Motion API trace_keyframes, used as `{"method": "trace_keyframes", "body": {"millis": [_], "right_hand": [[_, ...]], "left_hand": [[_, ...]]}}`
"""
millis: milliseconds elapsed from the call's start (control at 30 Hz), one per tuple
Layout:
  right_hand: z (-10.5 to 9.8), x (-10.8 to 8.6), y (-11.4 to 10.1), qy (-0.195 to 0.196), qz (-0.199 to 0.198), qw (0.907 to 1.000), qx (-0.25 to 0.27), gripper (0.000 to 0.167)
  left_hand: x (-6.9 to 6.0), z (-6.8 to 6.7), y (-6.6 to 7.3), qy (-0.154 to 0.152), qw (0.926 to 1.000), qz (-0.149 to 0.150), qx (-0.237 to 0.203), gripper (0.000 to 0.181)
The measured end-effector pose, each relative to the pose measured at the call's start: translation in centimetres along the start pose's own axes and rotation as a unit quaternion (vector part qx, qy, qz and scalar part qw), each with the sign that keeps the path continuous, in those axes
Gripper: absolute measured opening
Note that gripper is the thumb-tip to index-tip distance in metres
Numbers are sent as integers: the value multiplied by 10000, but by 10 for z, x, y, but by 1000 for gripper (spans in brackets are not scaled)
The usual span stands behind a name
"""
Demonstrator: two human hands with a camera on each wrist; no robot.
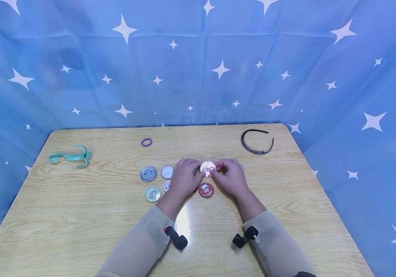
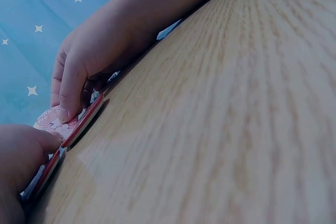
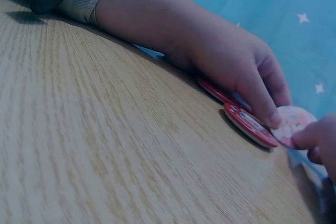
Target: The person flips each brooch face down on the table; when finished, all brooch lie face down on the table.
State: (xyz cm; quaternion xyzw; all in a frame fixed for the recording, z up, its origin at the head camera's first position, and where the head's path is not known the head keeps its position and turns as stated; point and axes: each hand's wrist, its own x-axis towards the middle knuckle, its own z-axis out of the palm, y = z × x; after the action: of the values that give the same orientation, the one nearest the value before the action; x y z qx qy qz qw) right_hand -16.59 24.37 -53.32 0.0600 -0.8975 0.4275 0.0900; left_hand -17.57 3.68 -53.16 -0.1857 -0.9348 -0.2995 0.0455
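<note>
A pink round button badge (image 1: 208,167) is tilted up between both hands above the table. On its left edge the left hand (image 1: 185,176) pinches it, thumb on the printed face. From the other side the right hand (image 1: 232,177) pinches its right edge in the same way. Just in front lies a red button badge (image 1: 206,190); a second red badge (image 3: 214,89) is partly covered by the left hand. Left of that hand are a silver pin-back badge (image 1: 148,174), a white-backed badge (image 1: 167,172), a pale green badge (image 1: 153,194) and a partly hidden white badge (image 1: 166,186).
At the back of the wooden table (image 1: 90,223) lie a purple hair tie (image 1: 146,142) and, to the right, a black toothed headband (image 1: 256,151). A teal pronged plastic object (image 1: 74,156) is at far left. A blue star-patterned cloth (image 1: 191,69) hangs behind.
</note>
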Motion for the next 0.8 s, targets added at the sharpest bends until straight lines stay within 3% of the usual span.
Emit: {"method": "trace_keyframes", "body": {"millis": [800], "right_hand": [[0, 0, -2, 161, -14, 9995, 256, 13]], "left_hand": [[1, 1, -1, 89, 9999, 65, -84, 36]]}}
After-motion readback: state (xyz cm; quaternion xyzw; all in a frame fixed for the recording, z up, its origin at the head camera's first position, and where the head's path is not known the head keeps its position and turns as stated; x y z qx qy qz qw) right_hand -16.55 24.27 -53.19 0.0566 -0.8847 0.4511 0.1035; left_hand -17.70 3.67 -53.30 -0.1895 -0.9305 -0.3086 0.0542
